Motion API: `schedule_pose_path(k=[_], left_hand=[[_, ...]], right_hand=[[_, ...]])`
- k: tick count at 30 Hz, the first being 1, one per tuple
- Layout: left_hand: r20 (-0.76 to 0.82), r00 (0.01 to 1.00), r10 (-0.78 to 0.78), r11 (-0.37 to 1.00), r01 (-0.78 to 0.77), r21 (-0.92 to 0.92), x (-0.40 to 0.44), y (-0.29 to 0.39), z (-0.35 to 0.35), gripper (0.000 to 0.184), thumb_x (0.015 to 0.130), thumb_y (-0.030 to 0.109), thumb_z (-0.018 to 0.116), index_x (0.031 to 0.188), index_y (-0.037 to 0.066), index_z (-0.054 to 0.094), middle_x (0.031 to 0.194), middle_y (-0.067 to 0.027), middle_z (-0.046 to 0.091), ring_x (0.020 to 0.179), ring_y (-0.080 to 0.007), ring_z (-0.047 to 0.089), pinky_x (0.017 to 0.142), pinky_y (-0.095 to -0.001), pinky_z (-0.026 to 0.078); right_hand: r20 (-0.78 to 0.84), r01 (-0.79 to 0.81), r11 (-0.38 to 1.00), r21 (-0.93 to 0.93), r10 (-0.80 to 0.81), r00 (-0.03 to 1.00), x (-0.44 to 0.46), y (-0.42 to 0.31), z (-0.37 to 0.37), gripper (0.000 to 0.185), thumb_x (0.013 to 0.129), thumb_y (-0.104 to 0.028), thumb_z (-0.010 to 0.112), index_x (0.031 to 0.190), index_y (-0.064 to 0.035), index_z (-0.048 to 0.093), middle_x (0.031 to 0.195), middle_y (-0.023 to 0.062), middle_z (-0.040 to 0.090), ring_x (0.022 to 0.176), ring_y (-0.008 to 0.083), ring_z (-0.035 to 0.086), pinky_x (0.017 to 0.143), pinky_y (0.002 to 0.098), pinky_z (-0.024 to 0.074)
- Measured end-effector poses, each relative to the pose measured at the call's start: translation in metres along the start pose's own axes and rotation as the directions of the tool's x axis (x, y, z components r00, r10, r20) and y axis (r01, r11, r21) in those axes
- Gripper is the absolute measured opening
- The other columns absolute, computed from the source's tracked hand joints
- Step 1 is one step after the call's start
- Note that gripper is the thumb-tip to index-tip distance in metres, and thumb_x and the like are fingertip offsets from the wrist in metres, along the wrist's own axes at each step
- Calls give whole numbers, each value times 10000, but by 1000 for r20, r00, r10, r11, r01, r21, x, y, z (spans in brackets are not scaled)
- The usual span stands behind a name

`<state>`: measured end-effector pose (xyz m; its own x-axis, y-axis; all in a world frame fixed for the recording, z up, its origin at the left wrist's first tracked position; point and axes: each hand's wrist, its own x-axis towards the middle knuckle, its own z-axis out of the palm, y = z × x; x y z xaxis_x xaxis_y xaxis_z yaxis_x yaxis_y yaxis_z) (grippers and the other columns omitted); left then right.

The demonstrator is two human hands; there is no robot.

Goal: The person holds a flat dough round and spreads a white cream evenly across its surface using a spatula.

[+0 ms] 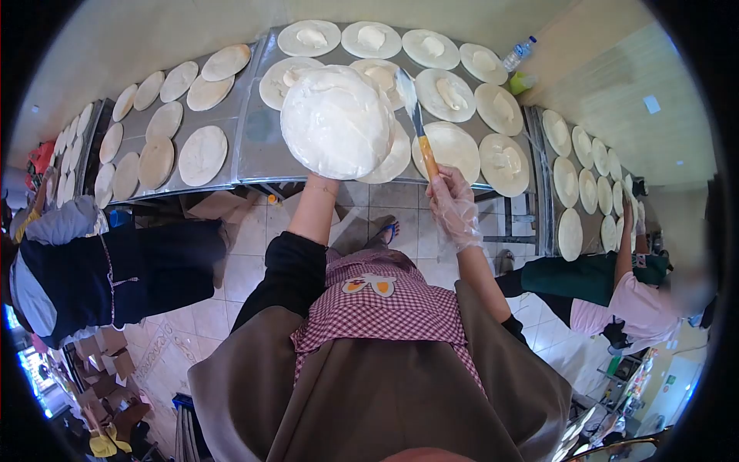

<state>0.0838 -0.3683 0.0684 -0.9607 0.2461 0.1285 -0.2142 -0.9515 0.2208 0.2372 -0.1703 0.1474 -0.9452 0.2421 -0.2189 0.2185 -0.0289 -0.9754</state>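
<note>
A large round disc, thickly coated in glossy white, rests on my left hand. Only the wrist and the base of that hand show; its fingers are hidden beneath the disc. In a clear plastic glove, my right hand grips a spatula by its yellow-brown handle. The spatula's blade points up and is smeared with white, to the right of the coated disc. Behind lie pale flat rounds, several with a white mound in the middle, such as one round near the blade.
The metal table carries more rounds on its left part. Another table with rounds stands at the right. A water bottle is at the back right. People stand at left and right. Cartons lie on the floor.
</note>
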Motion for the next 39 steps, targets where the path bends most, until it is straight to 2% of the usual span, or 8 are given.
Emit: schedule_pose_path(k=[7,14,17,21,28,33,36,39], left_hand=[[-54,998,-33,990,40,134,-6,-12,-6,603,959,499,366,1435,131,328,1409,-112,442,1270,-302,451,1054,-486,386],[-106,985,-135,894,167,417,-22,-13,-8,594,958,496,376,1428,134,346,1385,-109,475,1242,-293,488,1036,-475,415],[179,924,-338,903,372,-216,-18,-9,-18,532,970,419,411,1401,108,379,1335,-113,517,1191,-275,534,997,-449,459],[-13,952,-306,951,306,42,-23,-12,-25,484,979,358,419,1385,97,388,1327,-123,518,1181,-282,537,979,-440,476],[-1,955,-298,949,296,-108,-25,-12,-23,510,978,390,401,1401,106,362,1358,-132,489,1224,-290,504,993,-458,462],[-69,963,-260,965,262,15,-22,-2,-17,575,961,460,406,1415,111,353,1387,-116,466,1238,-275,491,1013,-455,445],[-77,961,-267,962,260,-84,-13,-7,-28,550,972,428,394,1420,112,348,1386,-117,469,1237,-288,491,1012,-466,445],[-160,978,-132,951,170,256,-12,-10,-28,539,970,407,390,1415,105,355,1374,-127,478,1226,-293,502,1011,-472,446]], right_hand=[[0,58,969,-240,-60,998,12,-4,8,237,945,-140,536,1169,-63,548,758,7,560,605,64,488,540,224,414],[33,329,707,-626,-398,917,16,-13,28,220,900,-108,562,1113,-62,593,836,133,641,705,220,637,637,323,501],[145,476,566,-673,-530,835,18,-25,31,214,877,-93,576,1088,-70,605,850,155,642,722,291,649,643,363,518],[357,636,389,-666,-582,730,13,-43,38,217,848,-79,607,1065,-73,613,854,155,641,747,345,643,637,396,524],[299,716,436,-545,-697,652,8,-33,37,229,862,-58,606,1091,-64,598,884,149,655,712,285,654,628,350,526],[-60,203,775,-598,-296,953,4,-12,17,233,902,-62,560,1133,-43,577,869,139,647,718,188,632,640,303,500],[-47,162,796,-583,-233,971,-7,2,23,243,913,-69,540,1152,-40,567,886,143,646,745,165,625,657,305,494],[34,216,813,-541,-236,971,-16,7,38,268,918,-70,533,1183,-34,556,883,110,623,748,143,599,666,278,480]])
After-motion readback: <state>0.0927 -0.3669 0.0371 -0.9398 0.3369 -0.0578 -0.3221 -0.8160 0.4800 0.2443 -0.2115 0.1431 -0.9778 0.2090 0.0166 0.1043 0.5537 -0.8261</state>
